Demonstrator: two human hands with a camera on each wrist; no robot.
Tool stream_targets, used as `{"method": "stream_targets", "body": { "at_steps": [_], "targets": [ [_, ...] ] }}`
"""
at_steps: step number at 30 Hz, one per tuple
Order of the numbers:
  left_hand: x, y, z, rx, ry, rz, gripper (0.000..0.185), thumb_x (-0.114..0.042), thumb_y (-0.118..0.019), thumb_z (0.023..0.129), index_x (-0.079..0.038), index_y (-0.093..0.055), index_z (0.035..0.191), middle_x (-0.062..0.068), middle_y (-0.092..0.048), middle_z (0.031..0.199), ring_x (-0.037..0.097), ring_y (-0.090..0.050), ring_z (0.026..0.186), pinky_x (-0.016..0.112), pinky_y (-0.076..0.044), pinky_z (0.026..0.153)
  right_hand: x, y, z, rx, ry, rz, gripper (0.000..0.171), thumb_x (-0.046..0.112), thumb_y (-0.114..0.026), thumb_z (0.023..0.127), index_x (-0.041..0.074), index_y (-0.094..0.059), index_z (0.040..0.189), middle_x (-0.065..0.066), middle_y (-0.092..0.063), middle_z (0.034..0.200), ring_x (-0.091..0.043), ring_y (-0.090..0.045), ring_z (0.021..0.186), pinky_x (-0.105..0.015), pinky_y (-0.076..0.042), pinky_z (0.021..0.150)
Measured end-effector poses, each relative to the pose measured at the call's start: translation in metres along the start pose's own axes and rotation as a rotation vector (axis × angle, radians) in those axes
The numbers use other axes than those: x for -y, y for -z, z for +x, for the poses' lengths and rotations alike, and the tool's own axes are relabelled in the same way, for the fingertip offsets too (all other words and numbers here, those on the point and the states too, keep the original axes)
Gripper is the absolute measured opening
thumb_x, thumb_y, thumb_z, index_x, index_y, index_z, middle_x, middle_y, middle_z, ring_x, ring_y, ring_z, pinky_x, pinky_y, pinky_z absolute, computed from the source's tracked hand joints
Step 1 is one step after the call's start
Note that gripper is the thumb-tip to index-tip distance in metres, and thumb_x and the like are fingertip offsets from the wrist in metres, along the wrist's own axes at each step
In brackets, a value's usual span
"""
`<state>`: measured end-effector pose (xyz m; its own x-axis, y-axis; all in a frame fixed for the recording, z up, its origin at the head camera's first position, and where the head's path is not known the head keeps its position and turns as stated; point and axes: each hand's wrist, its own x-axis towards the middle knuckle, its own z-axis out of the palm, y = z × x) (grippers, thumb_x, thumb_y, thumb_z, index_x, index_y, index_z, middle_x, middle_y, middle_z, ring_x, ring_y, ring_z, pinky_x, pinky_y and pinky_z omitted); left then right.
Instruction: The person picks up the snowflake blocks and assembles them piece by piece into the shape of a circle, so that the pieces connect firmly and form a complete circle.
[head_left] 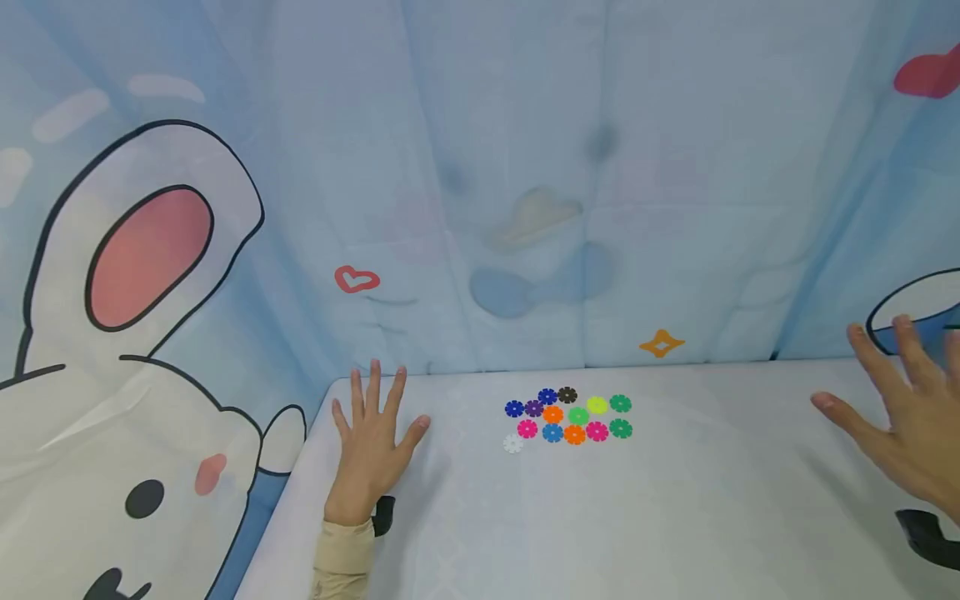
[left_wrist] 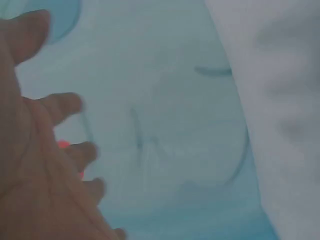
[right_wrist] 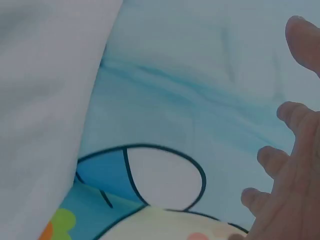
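Observation:
A cluster of small coloured flower-shaped discs (head_left: 570, 414) lies on the white table (head_left: 675, 500) near its far edge, with one white disc (head_left: 513, 443) at the cluster's lower left. My left hand (head_left: 372, 442) lies flat on the table with fingers spread, left of the discs and holding nothing. My right hand (head_left: 903, 408) hovers at the right edge of the head view, fingers spread, empty. In the wrist views the left hand (left_wrist: 40, 150) and right hand (right_wrist: 290, 170) show straight fingers against the cloth.
A pale blue cartoon-print curtain (head_left: 525, 167) hangs behind and around the table, with a large white rabbit figure (head_left: 135, 333) at the left. The table's left edge runs close by my left wrist. Dark wrist straps (head_left: 926, 533) show near both hands.

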<state>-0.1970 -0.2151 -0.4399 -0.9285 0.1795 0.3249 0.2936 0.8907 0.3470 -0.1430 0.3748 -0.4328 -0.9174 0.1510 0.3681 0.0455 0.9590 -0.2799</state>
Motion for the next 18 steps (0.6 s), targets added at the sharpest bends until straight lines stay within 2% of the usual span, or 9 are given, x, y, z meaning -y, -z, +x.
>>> {"method": "stream_targets", "body": {
  "at_steps": [2, 5, 7, 9, 11, 13, 16, 18],
  "targets": [
    [-0.005, -0.01, 0.001, 0.08, 0.004, -0.015, 0.075, -0.049, -0.062, 0.105, -0.011, -0.038, 0.165, 0.023, -0.015, 0.176, 0.051, -0.003, 0.163, 0.082, -0.002, 0.123, 0.002, -0.007, 0.0, 0.013, 0.038, -0.023, 0.11, 0.09, -0.031, 0.094, 0.017, -0.002, 0.171, -0.024, 0.015, 0.174, -0.057, 0.017, 0.158, -0.083, 0.004, 0.121],
    [-0.015, -0.031, 0.002, 0.181, 0.0, -0.057, 0.064, -0.041, -0.063, 0.106, -0.001, -0.051, 0.154, 0.03, -0.039, 0.164, 0.051, -0.03, 0.155, 0.072, -0.024, 0.124, 0.014, -0.024, 0.002, 0.06, 0.108, -0.024, 0.096, 0.074, -0.048, 0.101, 0.01, -0.022, 0.168, -0.036, -0.01, 0.171, -0.068, -0.012, 0.152, -0.09, -0.019, 0.111],
    [-0.023, -0.046, 0.003, 0.217, 0.001, -0.085, 0.056, -0.038, -0.064, 0.106, 0.001, -0.058, 0.147, 0.027, -0.055, 0.148, 0.045, -0.049, 0.141, 0.063, -0.042, 0.118, 0.025, -0.038, 0.002, 0.122, 0.172, 0.051, 0.084, 0.06, -0.061, 0.103, 0.003, -0.039, 0.161, -0.041, -0.028, 0.162, -0.069, -0.029, 0.141, -0.09, -0.031, 0.101],
    [-0.031, -0.061, 0.004, 0.229, 0.001, -0.127, 0.049, -0.034, -0.066, 0.106, 0.001, -0.064, 0.14, 0.021, -0.065, 0.13, 0.035, -0.059, 0.123, 0.053, -0.053, 0.105, 0.04, -0.052, 0.003, 0.201, 0.222, 0.139, 0.072, 0.049, -0.069, 0.102, -0.001, -0.052, 0.151, -0.043, -0.045, 0.148, -0.067, -0.043, 0.128, -0.084, -0.039, 0.095],
    [-0.038, -0.074, 0.004, 0.231, 0.005, -0.148, 0.043, -0.031, -0.068, 0.105, -0.001, -0.067, 0.134, 0.015, -0.066, 0.116, 0.027, -0.06, 0.109, 0.047, -0.057, 0.094, 0.055, -0.067, 0.003, 0.285, 0.263, 0.228, 0.064, 0.043, -0.073, 0.1, -0.003, -0.06, 0.142, -0.039, -0.058, 0.134, -0.057, -0.055, 0.118, -0.074, -0.048, 0.092],
    [-0.046, -0.084, 0.005, 0.23, 0.016, -0.16, 0.038, -0.03, -0.07, 0.104, -0.003, -0.068, 0.132, 0.011, -0.066, 0.111, 0.023, -0.059, 0.104, 0.042, -0.056, 0.088, 0.071, -0.083, 0.004, 0.341, 0.277, 0.295, 0.057, 0.039, -0.075, 0.099, -0.003, -0.066, 0.136, -0.03, -0.066, 0.122, -0.045, -0.064, 0.109, -0.063, -0.055, 0.089],
    [-0.057, -0.095, 0.008, 0.233, 0.04, -0.172, 0.037, -0.028, -0.073, 0.102, -0.006, -0.069, 0.132, 0.009, -0.065, 0.109, 0.02, -0.059, 0.101, 0.036, -0.056, 0.084, 0.09, -0.104, 0.005, 0.386, 0.246, 0.365, 0.051, 0.036, -0.077, 0.098, -0.003, -0.069, 0.129, -0.016, -0.069, 0.109, -0.028, -0.066, 0.096, -0.045, -0.058, 0.08],
    [-0.066, -0.101, 0.01, 0.234, 0.053, -0.181, 0.037, -0.028, -0.074, 0.101, -0.008, -0.07, 0.131, 0.008, -0.065, 0.107, 0.019, -0.059, 0.098, 0.031, -0.055, 0.08, 0.101, -0.114, 0.006, 0.39, 0.199, 0.398, 0.048, 0.035, -0.079, 0.097, -0.002, -0.07, 0.127, -0.012, -0.069, 0.104, -0.023, -0.063, 0.093, -0.037, -0.056, 0.078]
  ]
}}
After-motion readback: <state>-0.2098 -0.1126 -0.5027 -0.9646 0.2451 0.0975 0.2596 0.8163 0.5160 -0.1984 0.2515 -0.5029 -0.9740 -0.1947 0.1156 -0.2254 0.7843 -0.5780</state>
